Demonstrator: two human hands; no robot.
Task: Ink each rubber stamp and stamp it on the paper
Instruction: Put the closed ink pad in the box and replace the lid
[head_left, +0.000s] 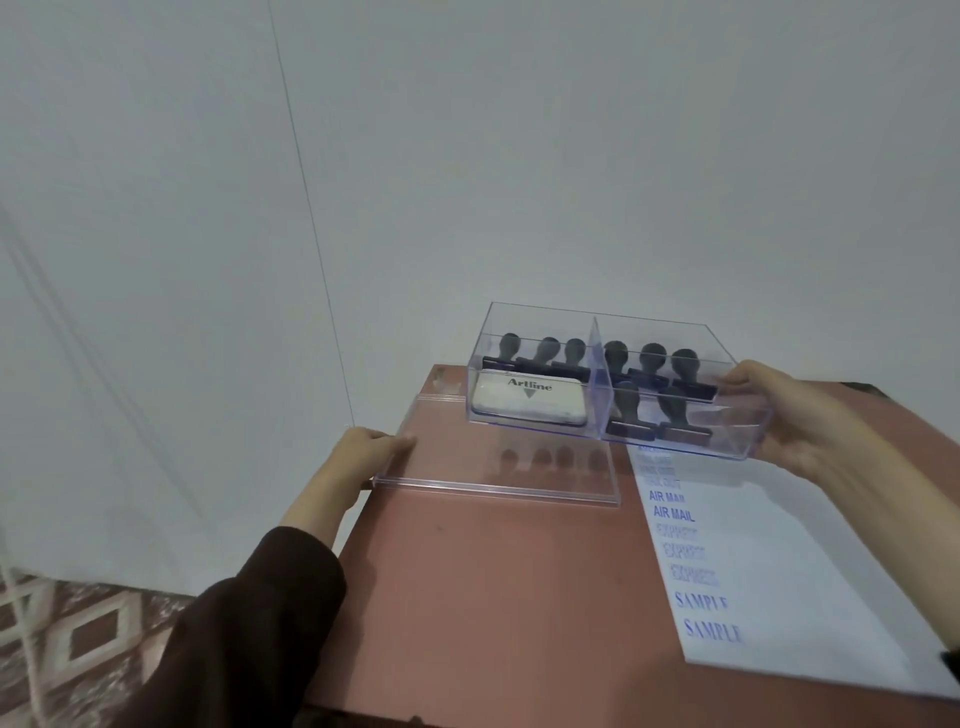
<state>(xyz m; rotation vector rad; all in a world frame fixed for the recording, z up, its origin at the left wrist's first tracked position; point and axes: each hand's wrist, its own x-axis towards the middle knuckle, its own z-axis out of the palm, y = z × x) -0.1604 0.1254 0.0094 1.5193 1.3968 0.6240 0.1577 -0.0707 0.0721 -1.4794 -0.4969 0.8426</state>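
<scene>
Nearest, the table (493, 597) lay bare in its middle, with the paper (810, 582) on its right side. The paper carried a column of blue prints: SAMPLE, EXPRESS, AIR MAIL, and fainter ones farther up that I could not read.

Beyond the bare patch the left hand (363, 452), in a dark sleeve (249, 623), pinched the left end of the clear lid (493, 467), which lay flat at the table's left edge. The right hand (779, 415) gripped the right end of the clear box (722, 431), thumb on top and fingers beneath. The box seemed held just above the table, over the lid's far side and the paper's far end.

In its left compartment lay the closed ink pad (527, 397) with three stamps behind it. The other stamps (649, 364) stood in the right compartment.

No stamp was in hand, so this looked like handling the box rather than inking. The next move called for setting the box down off the paper, freeing a hand, opening the pad and lifting one stamp.

The lid's left end sat right at the table edge and could slip off. The bare middle offered the best room. The wall (467, 156) closed in behind.
</scene>
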